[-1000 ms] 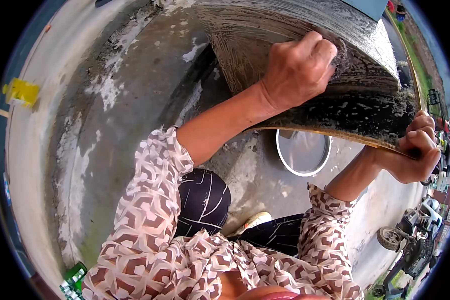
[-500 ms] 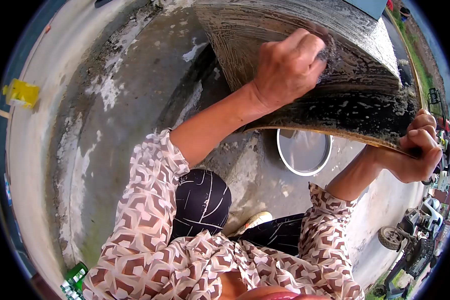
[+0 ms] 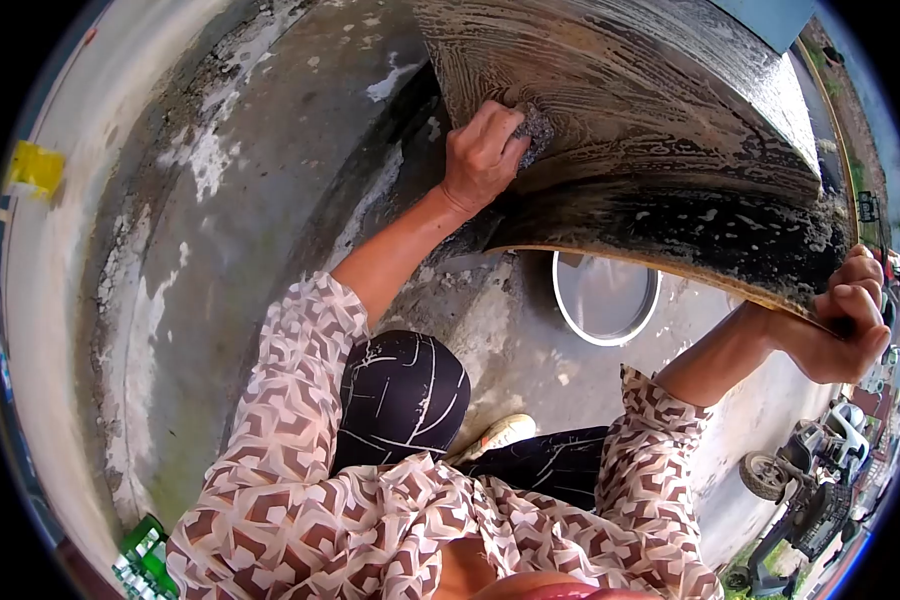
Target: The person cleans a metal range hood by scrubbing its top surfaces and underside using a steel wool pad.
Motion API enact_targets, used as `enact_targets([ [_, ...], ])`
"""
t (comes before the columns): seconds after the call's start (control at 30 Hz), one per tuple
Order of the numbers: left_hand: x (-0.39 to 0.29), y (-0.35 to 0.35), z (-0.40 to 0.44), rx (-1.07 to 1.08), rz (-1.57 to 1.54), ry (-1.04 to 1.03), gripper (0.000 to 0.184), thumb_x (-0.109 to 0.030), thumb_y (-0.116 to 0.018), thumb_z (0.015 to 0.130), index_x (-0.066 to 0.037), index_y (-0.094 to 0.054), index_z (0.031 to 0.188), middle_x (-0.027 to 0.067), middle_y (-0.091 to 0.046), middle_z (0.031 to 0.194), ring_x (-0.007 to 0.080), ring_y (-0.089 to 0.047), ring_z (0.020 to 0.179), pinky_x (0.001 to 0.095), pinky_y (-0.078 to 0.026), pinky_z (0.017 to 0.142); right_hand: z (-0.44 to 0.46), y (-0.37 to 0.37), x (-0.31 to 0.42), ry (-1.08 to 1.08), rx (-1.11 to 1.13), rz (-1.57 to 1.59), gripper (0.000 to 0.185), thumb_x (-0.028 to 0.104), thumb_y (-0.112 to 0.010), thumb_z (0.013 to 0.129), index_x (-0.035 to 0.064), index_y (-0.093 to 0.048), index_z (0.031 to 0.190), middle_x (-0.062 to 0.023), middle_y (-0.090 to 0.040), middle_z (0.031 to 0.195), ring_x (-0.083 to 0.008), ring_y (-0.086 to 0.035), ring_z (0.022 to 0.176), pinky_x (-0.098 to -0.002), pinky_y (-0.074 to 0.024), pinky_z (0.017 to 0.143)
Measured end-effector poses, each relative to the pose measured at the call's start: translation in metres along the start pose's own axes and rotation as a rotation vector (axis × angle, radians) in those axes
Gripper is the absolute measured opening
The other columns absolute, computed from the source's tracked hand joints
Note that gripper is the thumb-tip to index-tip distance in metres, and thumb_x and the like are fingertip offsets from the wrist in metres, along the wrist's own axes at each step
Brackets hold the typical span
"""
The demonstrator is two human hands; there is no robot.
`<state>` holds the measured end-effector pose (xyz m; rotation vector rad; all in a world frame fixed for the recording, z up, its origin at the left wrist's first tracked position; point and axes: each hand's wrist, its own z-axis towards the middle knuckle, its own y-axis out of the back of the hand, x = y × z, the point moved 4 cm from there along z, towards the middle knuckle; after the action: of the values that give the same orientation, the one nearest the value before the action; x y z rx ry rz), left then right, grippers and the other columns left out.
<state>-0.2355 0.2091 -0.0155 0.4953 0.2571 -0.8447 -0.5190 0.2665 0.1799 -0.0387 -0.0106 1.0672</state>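
Observation:
My left hand [image 3: 485, 155] is closed around a grey steel wool scrubber [image 3: 537, 133]. The scrubber presses against the wet, streaky brown panel [image 3: 630, 100] of a large board-like piece, near its left edge. Below that panel, a dark, wet board [image 3: 690, 225] with a pale wooden edge juts toward me, dotted with whitish suds. My right hand [image 3: 850, 320] grips the near right corner of this dark board, fingers wrapped over its edge. Part of the scrubber is hidden behind my left fingers.
A round white-rimmed bucket [image 3: 610, 339] with greyish liquid stands on the concrete floor [image 3: 270, 200] under the board. A yellow container [image 3: 37, 170] is at far left, a green object [image 3: 148, 556] at lower left. A scooter [image 3: 815, 480] is parked at right.
My left hand has moved left and down across the brown panel with the scrubber, toward the panel's left edge. My right hand keeps hold of the board's corner.

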Motion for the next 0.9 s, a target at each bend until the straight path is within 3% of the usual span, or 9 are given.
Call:
enact_targets([
  [0.07, -0.01, 0.0, 0.009, 0.072, 0.005, -0.022, 0.035, 0.006, -0.075, 0.064, 0.0, -0.06, 0.095, 0.0142, -0.06, 0.084, 0.0322, -0.06, 0.067, 0.0369, -0.049, 0.055, 0.0, -0.002, 0.001, 0.011, 0.009, -0.033, 0.048, 0.032, -0.057, 0.041, -0.0011, -0.044, 0.073, -0.0038, -0.033, 0.052, -0.0177, -0.042, 0.053, -0.0388, -0.0451, 0.063],
  [0.2, -0.068, 0.001, 0.095, -0.157, -0.097, -0.271, 0.032, 0.003, -0.076, 0.063, -0.003, -0.062, 0.091, 0.0101, -0.06, 0.082, 0.0272, -0.061, 0.065, 0.0339, -0.048, 0.052, 0.001, 0.012, -0.002, 0.085, 0.14, -0.017, 0.049, 0.03, -0.05, 0.039, -0.0025, -0.045, 0.076, -0.0062, -0.036, 0.055, -0.0192, -0.043, 0.056, -0.0407, -0.0477, 0.068],
  [0.23, -0.079, -0.001, 0.109, -0.207, -0.08, -0.354, 0.032, 0.002, -0.076, 0.062, -0.004, -0.062, 0.091, 0.0089, -0.06, 0.081, 0.0256, -0.061, 0.064, 0.0329, -0.048, 0.052, 0.002, 0.014, -0.003, 0.091, 0.148, -0.009, 0.048, 0.031, -0.055, 0.043, -0.0025, -0.045, 0.077, -0.0059, -0.036, 0.056, -0.0193, -0.042, 0.056, -0.0412, -0.0479, 0.068],
  [0.33, -0.075, -0.018, 0.086, -0.218, -0.045, -0.422, 0.031, 0.002, -0.074, 0.06, -0.005, -0.063, 0.089, 0.0074, -0.059, 0.08, 0.0231, -0.061, 0.062, 0.0319, -0.049, 0.052, 0.002, 0.015, -0.004, 0.086, 0.12, 0.021, 0.049, 0.031, -0.052, 0.04, -0.0025, -0.045, 0.076, -0.0053, -0.036, 0.055, -0.0192, -0.042, 0.055, -0.0406, -0.0478, 0.067],
  [0.5, -0.034, -0.022, 0.011, -0.018, -0.05, -0.202, 0.03, 0.002, -0.073, 0.061, -0.004, -0.063, 0.089, 0.0077, -0.058, 0.078, 0.0234, -0.061, 0.061, 0.0329, -0.049, 0.051, -0.002, 0.008, -0.004, 0.061, 0.123, 0.038, 0.05, 0.03, -0.047, 0.036, -0.0026, -0.046, 0.074, -0.0043, -0.035, 0.055, -0.0189, -0.041, 0.055, -0.0396, -0.0477, 0.065],
  [0.63, -0.047, -0.016, 0.031, -0.031, -0.089, -0.131, 0.029, 0.002, -0.074, 0.062, -0.003, -0.062, 0.089, 0.0082, -0.059, 0.078, 0.0243, -0.06, 0.059, 0.0327, -0.048, 0.049, -0.001, 0.007, -0.001, 0.06, 0.104, 0.061, 0.052, 0.03, -0.044, 0.032, -0.0026, -0.046, 0.072, -0.0035, -0.035, 0.055, -0.0187, -0.041, 0.054, -0.0387, -0.0476, 0.064],
  [0.8, -0.07, -0.021, 0.063, -0.072, -0.118, -0.24, 0.029, 0.001, -0.075, 0.063, -0.002, -0.062, 0.089, 0.0084, -0.058, 0.078, 0.0241, -0.06, 0.058, 0.0319, -0.047, 0.048, -0.003, 0.011, -0.005, 0.061, 0.12, 0.056, 0.048, 0.03, -0.05, 0.04, -0.0025, -0.046, 0.076, -0.0033, -0.035, 0.055, -0.0184, -0.041, 0.054, -0.0385, -0.0475, 0.063],
  [0.9, -0.038, -0.027, -0.002, 0.089, -0.098, -0.098, 0.031, 0.003, -0.075, 0.063, -0.001, -0.062, 0.091, 0.0094, -0.058, 0.078, 0.0247, -0.061, 0.06, 0.0331, -0.048, 0.05, -0.003, 0.012, -0.004, 0.054, 0.108, 0.061, 0.043, 0.028, -0.051, 0.045, -0.0021, -0.046, 0.075, -0.0033, -0.035, 0.055, -0.0186, -0.041, 0.053, -0.038, -0.0471, 0.063],
])
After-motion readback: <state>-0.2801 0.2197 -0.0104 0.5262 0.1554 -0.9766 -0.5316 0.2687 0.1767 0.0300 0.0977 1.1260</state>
